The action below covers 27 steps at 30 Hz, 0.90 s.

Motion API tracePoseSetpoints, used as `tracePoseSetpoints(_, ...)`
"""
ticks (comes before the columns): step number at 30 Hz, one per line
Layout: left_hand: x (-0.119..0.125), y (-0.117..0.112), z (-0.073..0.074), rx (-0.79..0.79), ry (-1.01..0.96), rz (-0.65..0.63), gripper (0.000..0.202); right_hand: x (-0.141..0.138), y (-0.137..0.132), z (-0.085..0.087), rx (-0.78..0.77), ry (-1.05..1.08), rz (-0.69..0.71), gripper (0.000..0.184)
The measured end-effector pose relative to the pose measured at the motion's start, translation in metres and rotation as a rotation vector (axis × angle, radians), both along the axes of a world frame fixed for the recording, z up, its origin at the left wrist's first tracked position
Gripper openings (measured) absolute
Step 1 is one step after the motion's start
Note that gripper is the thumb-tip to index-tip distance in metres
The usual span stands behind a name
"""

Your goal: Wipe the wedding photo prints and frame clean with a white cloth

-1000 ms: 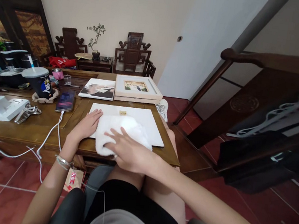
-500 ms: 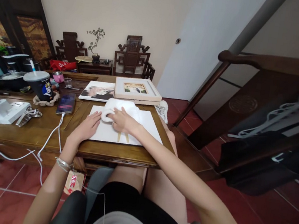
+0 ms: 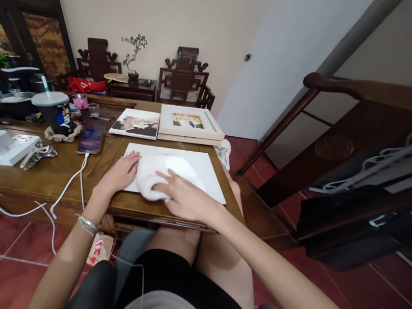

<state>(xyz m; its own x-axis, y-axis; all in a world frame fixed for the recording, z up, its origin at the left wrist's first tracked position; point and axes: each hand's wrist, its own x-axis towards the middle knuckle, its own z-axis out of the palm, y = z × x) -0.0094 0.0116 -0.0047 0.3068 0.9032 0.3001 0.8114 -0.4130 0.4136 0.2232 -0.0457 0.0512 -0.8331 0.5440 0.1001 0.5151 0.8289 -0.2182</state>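
A white board (image 3: pixel 212 176) lies flat near the front edge of the wooden table. On it rests a fluffy white cloth (image 3: pixel 173 167), bunched at its near end. My right hand (image 3: pixel 184 195) presses on the cloth with fingers curled into its fold, close to the board's near edge. The board's middle is hidden under cloth and hand. My left hand (image 3: pixel 122 170) lies flat at the board's left edge, fingers stretched out and holding nothing; the fingertips are close to the cloth.
Behind the board are a photo print (image 3: pixel 135 124) and a boxed picture frame (image 3: pixel 191 124). To the left lie a phone (image 3: pixel 91 138) on a charging cable, a lidded cup (image 3: pixel 57 114) and a white power strip (image 3: pixel 11 148). A wooden chair (image 3: pixel 332 137) stands at the right.
My right hand has pulled the cloth toward me, from the board's far side to its near edge. My left hand stays at the left edge.
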Motion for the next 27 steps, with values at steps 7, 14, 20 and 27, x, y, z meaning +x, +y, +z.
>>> tracePoseSetpoints(7,0.002,-0.008,0.008,0.125,-0.259,0.146,0.048,-0.051,0.066,-0.007,0.133,-0.079,-0.25,0.047)
tracePoseSetpoints(14,0.001,-0.004,0.009,0.084,-0.658,0.118,0.064,-0.056,0.014,0.0,0.162,-0.072,0.118,0.044)
tracePoseSetpoints(20,0.009,-0.009,0.007,0.061,-0.278,0.091,0.055,-0.006,0.002,0.018,-0.023,-0.072,0.065,0.041)
tracePoseSetpoints(27,0.007,-0.006,0.001,0.006,0.034,0.05,0.041,-0.015,0.078,0.016,-0.01,-0.064,-0.252,0.04)
